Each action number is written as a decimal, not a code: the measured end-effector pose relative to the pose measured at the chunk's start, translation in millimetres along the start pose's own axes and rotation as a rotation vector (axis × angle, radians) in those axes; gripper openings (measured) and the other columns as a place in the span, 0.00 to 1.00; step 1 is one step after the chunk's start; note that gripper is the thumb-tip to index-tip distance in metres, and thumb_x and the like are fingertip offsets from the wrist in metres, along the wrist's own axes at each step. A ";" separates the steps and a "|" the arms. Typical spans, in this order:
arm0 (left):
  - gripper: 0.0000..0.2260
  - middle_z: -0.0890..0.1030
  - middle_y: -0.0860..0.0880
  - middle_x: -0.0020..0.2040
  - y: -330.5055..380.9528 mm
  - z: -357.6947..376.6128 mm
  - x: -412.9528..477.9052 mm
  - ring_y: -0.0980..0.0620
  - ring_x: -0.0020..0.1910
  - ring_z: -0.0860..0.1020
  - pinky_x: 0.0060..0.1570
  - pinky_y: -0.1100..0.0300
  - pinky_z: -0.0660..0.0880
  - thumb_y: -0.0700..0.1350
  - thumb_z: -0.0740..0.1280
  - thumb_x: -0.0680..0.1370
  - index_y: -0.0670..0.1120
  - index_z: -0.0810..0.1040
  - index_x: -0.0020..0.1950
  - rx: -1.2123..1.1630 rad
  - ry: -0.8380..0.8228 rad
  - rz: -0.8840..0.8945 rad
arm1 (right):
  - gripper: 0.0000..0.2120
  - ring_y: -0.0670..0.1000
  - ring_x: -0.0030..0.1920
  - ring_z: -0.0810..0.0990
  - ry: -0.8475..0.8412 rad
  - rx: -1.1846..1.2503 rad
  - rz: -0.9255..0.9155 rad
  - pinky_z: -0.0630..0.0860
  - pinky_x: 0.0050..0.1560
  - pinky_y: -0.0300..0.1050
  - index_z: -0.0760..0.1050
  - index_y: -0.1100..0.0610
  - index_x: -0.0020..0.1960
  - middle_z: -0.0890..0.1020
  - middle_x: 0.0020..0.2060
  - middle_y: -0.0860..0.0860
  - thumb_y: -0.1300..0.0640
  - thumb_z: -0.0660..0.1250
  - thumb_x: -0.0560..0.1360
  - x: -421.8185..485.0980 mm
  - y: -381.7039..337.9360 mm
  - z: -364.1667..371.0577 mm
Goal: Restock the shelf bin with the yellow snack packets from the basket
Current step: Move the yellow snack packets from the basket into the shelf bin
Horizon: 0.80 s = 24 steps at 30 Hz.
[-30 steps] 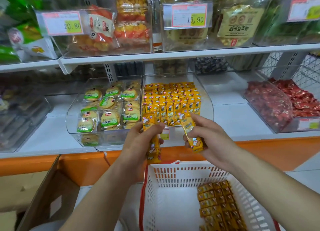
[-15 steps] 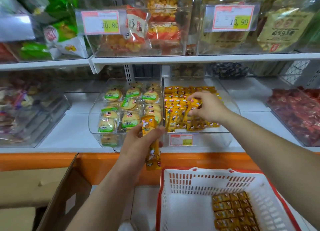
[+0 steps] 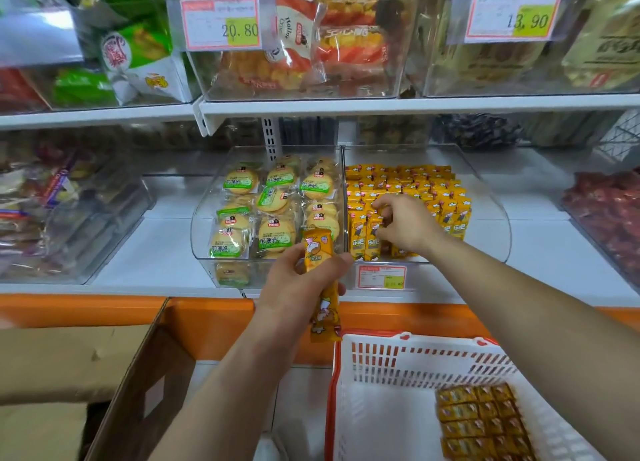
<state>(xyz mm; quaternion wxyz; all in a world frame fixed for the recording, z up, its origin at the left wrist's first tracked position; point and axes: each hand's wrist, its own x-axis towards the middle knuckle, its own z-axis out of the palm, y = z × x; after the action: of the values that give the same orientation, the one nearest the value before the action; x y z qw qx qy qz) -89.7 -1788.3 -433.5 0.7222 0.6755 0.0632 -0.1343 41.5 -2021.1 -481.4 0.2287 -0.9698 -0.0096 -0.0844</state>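
Two hands split our job: the left hand [image 3: 298, 280] grips a spare strip of yellow packets [image 3: 322, 287] mid-frame for handover, the right hand [image 3: 405, 223] pinches packets [image 3: 372, 234] upright into the shelf bin [image 3: 491, 225], more waiting in the basket [image 3: 415, 360] lower right.

A shop: price tags [image 3: 223, 22], snack shelves [image 3: 381, 107].

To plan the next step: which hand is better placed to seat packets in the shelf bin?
Right. The right hand is inside the shelf bin, fingers pinching front-row packets; the left hand holds spare packets outside it.
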 end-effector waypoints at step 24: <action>0.42 0.82 0.39 0.58 -11.0 98.6 -15.3 0.42 0.48 0.85 0.46 0.46 0.82 0.60 0.81 0.60 0.42 0.74 0.68 -0.056 -0.105 0.012 | 0.21 0.49 0.41 0.85 -0.137 0.938 0.151 0.81 0.43 0.44 0.79 0.41 0.53 0.83 0.44 0.46 0.48 0.79 0.61 -193.4 -24.9 -71.4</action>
<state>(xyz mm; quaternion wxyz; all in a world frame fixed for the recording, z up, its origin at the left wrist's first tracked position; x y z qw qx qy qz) -116.3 -1885.1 -432.0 0.7441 0.6473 0.0249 -0.1634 -161.8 -2026.8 -440.0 0.6458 -0.7634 0.0089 0.0100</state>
